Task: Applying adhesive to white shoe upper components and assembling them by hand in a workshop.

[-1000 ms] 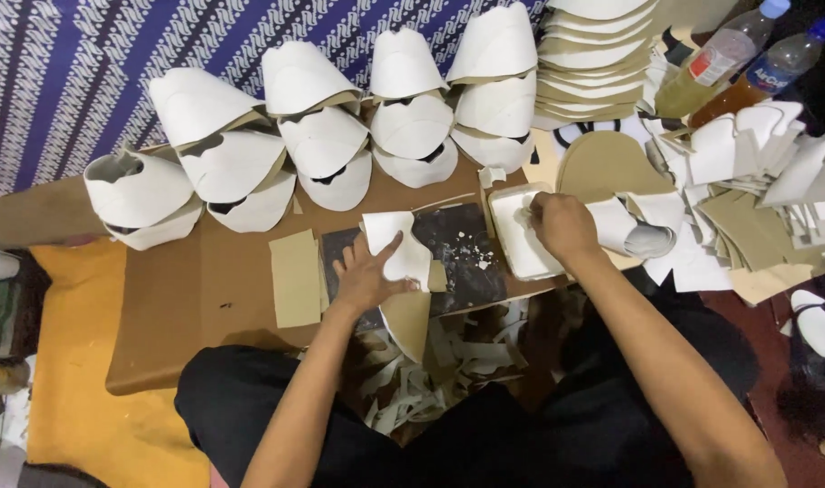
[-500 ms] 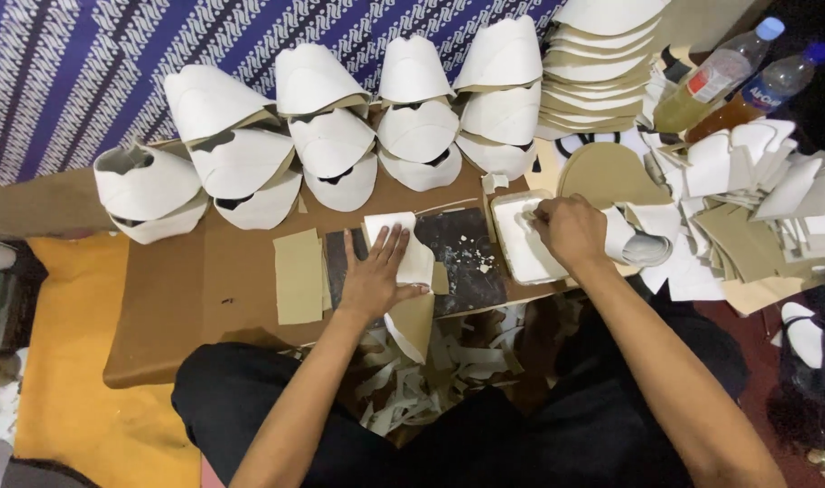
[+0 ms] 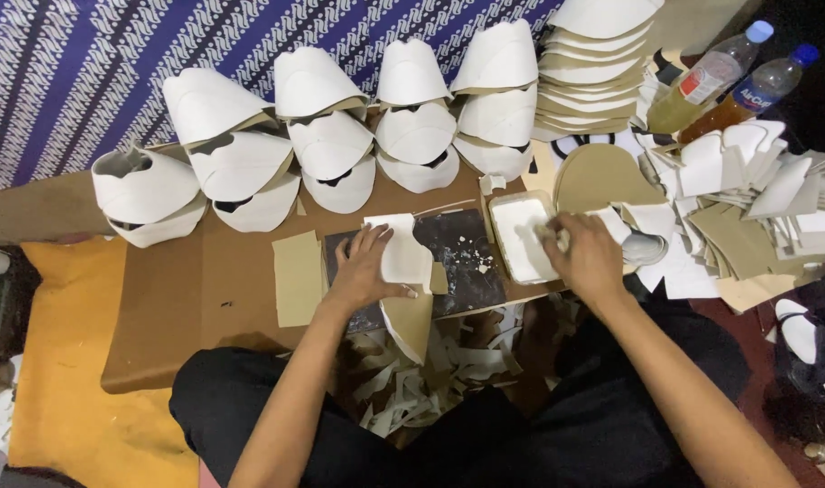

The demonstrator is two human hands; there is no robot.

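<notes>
Pressing a white cut piece [image 3: 403, 258] flat mid-frame, the left hand [image 3: 365, 269] spreads its fingers; the right hand [image 3: 586, 258] seemingly grips a brush in the glue tray [image 3: 521, 237]; stacked shells [image 3: 331, 136] finished above, loose pieces [image 3: 756, 217] waiting right.

The right hand [image 3: 586, 258] slid toward nine o'clock onto the white tray [image 3: 521, 237]; the left hand [image 3: 365, 269] barely shifted on its white piece [image 3: 403, 253].

2 bottles [image 3: 715, 77] — 2 hands [image 3: 367, 271] — 1 white tray [image 3: 519, 239] — 1 dark slab [image 3: 458, 258].
</notes>
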